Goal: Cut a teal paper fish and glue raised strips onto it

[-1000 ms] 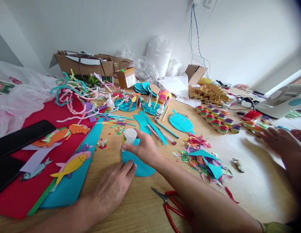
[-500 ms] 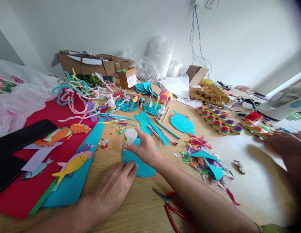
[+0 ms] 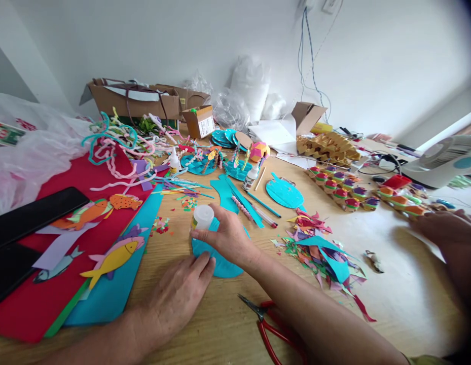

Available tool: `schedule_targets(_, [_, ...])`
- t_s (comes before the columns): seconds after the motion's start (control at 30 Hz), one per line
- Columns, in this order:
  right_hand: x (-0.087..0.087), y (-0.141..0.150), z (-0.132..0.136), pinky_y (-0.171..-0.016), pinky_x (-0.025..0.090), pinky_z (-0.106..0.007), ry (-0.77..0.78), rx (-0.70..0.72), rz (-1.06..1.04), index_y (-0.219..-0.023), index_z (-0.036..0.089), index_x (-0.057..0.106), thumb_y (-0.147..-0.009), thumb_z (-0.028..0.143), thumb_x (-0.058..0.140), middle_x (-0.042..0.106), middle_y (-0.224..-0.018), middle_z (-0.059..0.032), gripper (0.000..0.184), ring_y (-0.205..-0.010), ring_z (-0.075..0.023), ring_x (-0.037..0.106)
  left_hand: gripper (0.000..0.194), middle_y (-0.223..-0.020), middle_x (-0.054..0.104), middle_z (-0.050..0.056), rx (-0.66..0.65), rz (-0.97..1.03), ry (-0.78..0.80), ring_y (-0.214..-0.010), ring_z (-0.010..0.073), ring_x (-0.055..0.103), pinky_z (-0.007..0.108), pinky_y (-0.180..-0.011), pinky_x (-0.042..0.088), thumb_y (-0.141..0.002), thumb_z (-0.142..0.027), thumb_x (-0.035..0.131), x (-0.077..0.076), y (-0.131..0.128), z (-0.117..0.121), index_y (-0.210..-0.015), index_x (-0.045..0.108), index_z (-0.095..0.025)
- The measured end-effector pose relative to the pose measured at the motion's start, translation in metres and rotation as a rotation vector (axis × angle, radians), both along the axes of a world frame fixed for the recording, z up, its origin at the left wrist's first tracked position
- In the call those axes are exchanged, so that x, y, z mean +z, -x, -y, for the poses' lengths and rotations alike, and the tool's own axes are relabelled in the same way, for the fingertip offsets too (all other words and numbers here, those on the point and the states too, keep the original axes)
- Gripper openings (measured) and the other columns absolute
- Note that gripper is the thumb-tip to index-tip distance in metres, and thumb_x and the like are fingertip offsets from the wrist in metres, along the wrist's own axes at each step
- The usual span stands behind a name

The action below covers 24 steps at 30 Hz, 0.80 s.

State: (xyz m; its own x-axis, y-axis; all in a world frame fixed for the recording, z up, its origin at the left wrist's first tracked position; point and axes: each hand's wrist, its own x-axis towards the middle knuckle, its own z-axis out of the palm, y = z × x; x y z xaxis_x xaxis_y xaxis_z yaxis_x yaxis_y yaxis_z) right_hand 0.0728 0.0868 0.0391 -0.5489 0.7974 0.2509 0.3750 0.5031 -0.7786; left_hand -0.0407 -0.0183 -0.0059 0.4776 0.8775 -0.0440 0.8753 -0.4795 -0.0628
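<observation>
A white glue bottle [image 3: 203, 217], base up, is gripped between the thumb and fingers of my right hand [image 3: 231, 235]. It is over a round blue disc [image 3: 227, 263] lying on the table; the bottle's nozzle is hidden. Against the disc's lower left edge, my left hand [image 3: 184, 289] presses with bent fingertips and keeps hold of it. Red-handled scissors [image 3: 263, 314] lie beneath my right forearm. Blue paper strips [image 3: 225, 195] and a twisted pink-and-white piece [image 3: 242, 207] lie just beyond the disc.
Paper fish [image 3: 115, 258] rest on red and blue sheets at left, beside a black phone-like slab [image 3: 37, 215]. Paper scraps [image 3: 326, 253] are heaped at right. Another blue disc [image 3: 284, 192], a second glue bottle [image 3: 251, 177] and painted egg cartons [image 3: 339, 187] stand farther back. Another person's hand [image 3: 440, 228] is far right.
My right hand has shifted very slightly with the glue bottle, still over the disc. My left hand has stayed put. The other person's hand at right has moved a little.
</observation>
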Motion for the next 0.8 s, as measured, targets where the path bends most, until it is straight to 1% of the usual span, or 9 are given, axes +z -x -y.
schedule_targets(0.17, [-0.001, -0.001, -0.001, -0.064, 0.041, -0.027, 0.01, -0.012, -0.015, -0.079, 0.019, 0.058, -0.07, 0.033, 0.073, 0.063, -0.078, -0.0002, 0.022, -0.072, -0.0163, 0.056, 0.043, -0.108, 0.064, 0.011, 0.002, -0.006, 0.02, -0.087, 0.0236, 0.063, 0.038, -0.076, 0.056, -0.082, 0.002, 0.038, 0.003, -0.001, 0.001, -0.121, 0.052, -0.012])
schedule_targets(0.27, [-0.006, -0.003, -0.002, -0.067, 0.042, -0.028, 0.063, -0.021, -0.091, -0.081, 0.019, 0.059, -0.069, 0.033, 0.073, 0.063, -0.08, -0.0004, 0.023, -0.075, -0.0169, 0.056, 0.044, -0.109, 0.064, 0.011, 0.006, 0.003, 0.02, -0.089, 0.0238, 0.064, 0.039, -0.078, 0.056, -0.083, 0.002, 0.038, 0.005, -0.001, 0.001, -0.123, 0.051, -0.011])
schedule_targets(0.33, [-0.008, -0.005, -0.004, -0.069, 0.042, -0.029, 0.162, -0.061, -0.214, -0.082, 0.02, 0.059, -0.067, 0.031, 0.073, 0.063, -0.08, 0.0002, 0.024, -0.077, -0.017, 0.056, 0.045, -0.111, 0.064, 0.012, 0.003, 0.014, 0.021, -0.092, 0.0242, 0.064, 0.039, -0.08, 0.056, -0.083, 0.001, 0.039, 0.006, -0.001, 0.0, -0.125, 0.05, -0.01])
schedule_targets(0.47, [-0.011, -0.009, -0.006, -0.071, 0.044, -0.029, 0.486, -0.128, -0.57, -0.08, 0.019, 0.058, -0.061, 0.032, 0.076, 0.062, -0.073, 0.0028, 0.029, -0.071, -0.015, 0.056, 0.043, -0.118, 0.062, 0.013, 0.001, 0.011, 0.025, -0.097, 0.0251, 0.063, 0.039, -0.084, 0.055, -0.086, -0.002, 0.04, 0.008, -0.001, 0.0, -0.127, 0.05, -0.01])
schedule_targets(0.53, [-0.012, -0.011, -0.007, -0.071, 0.044, -0.028, 0.614, -0.155, -0.721, -0.079, 0.019, 0.06, -0.058, 0.035, 0.078, 0.064, -0.073, 0.003, 0.032, -0.07, -0.0138, 0.057, 0.043, -0.12, 0.062, 0.014, 0.006, 0.007, 0.029, -0.097, 0.0247, 0.064, 0.039, -0.084, 0.055, -0.086, -0.002, 0.04, 0.01, 0.0, 0.0, -0.128, 0.05, -0.011])
schedule_targets(0.63, [-0.014, -0.016, -0.008, -0.065, 0.042, -0.024, 0.762, -0.209, -0.87, -0.076, 0.018, 0.063, -0.055, 0.036, 0.082, 0.066, -0.073, 0.0025, 0.034, -0.067, -0.0112, 0.057, 0.046, -0.123, 0.061, 0.014, 0.004, 0.003, 0.037, -0.098, 0.0245, 0.064, 0.039, -0.086, 0.055, -0.085, -0.001, 0.04, 0.009, 0.001, 0.001, -0.129, 0.05, -0.011])
schedule_targets(0.7, [-0.014, -0.019, -0.01, -0.06, 0.041, -0.022, 0.857, -0.237, -0.967, -0.074, 0.017, 0.063, -0.051, 0.036, 0.084, 0.066, -0.07, 0.0025, 0.037, -0.063, -0.0096, 0.057, 0.048, -0.125, 0.06, 0.015, -0.005, 0.013, 0.029, -0.1, 0.026, 0.063, 0.041, -0.087, 0.054, -0.084, 0.0, 0.04, 0.007, 0.001, 0.002, -0.129, 0.05, -0.011])
schedule_targets(0.8, [-0.012, -0.024, -0.012, -0.058, 0.044, -0.02, 0.972, -0.246, -1.089, -0.072, 0.017, 0.061, -0.048, 0.031, 0.087, 0.065, -0.065, 0.003, 0.039, -0.057, -0.0082, 0.057, 0.049, -0.126, 0.059, 0.016, 0.01, 0.046, 0.036, -0.101, 0.0282, 0.063, 0.043, -0.086, 0.054, -0.083, 0.001, 0.038, 0.008, 0.001, 0.001, -0.128, 0.051, -0.011])
